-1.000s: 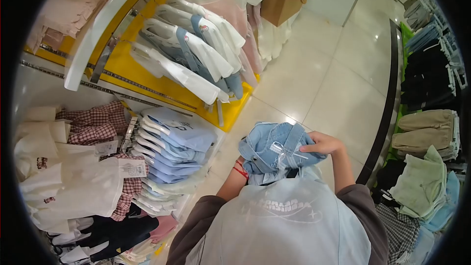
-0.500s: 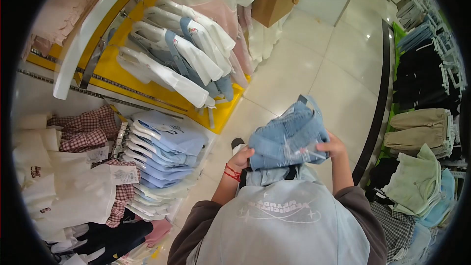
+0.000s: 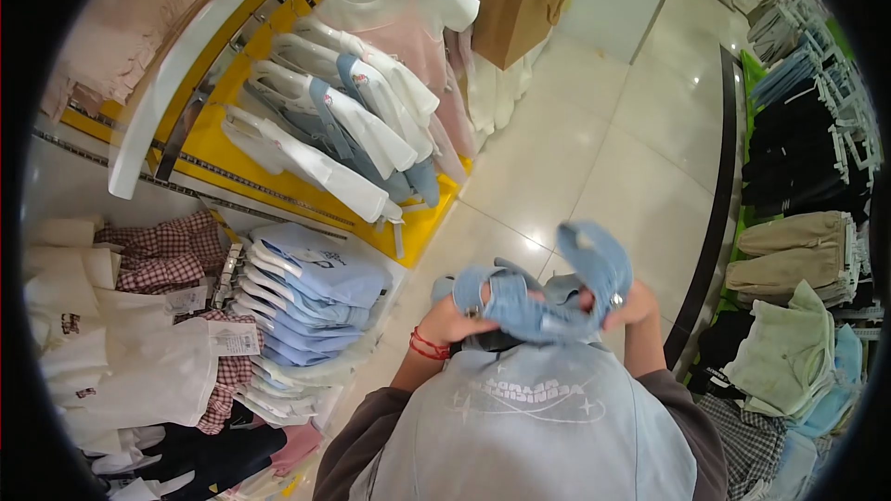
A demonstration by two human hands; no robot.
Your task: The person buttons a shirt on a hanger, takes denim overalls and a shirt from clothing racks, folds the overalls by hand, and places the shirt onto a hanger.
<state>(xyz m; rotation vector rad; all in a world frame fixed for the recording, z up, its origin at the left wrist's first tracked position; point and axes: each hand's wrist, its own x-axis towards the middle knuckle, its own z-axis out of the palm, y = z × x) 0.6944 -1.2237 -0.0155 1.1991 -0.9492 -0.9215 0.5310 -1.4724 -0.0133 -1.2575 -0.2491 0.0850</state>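
the step in hand looks like turning or opening out a blue denim garment (image 3: pixel 520 304), held in the lower middle of the frame, just above the chest of the pale grey top (image 3: pixel 548 459) the person wears. the left hand (image 3: pixel 452 319), with a red cord (image 3: pixel 429 347) at its wrist, is closed on the garment's left part. the right hand (image 3: pixel 633 306) grips the right part, next to a metal button (image 3: pixel 617 300), and a looped band (image 3: pixel 594 252) of denim rises above it. blur hides the exact finger placement, and i cannot tell the garment's full shape. the next move seems to call for a secure hold on both sides, so the loop can be straightened without twisting.
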